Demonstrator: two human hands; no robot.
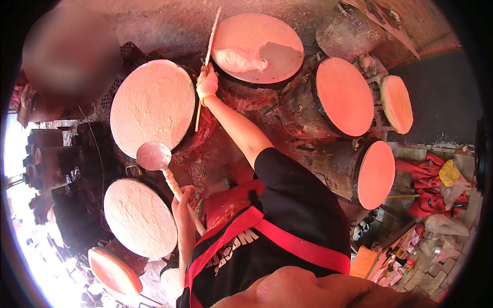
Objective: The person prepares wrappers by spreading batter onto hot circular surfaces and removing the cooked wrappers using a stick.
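strap (303,247); left grip (183,204) closed round ladle (154,156)

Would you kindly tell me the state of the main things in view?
Stick: held slanted
Right hand: closed around the stick
Left disc: whole, rough
Ladle: bowl over left disc's edge
Left hand: closed around ladle's handle
Far sheet: partly bunched, leaving some griddle bare
Lower-left disc: whole, rough
Right disc: whole, smooth
Lower-right disc: whole, smooth

LH (183,203) clsd, RH (207,83) clsd fwd
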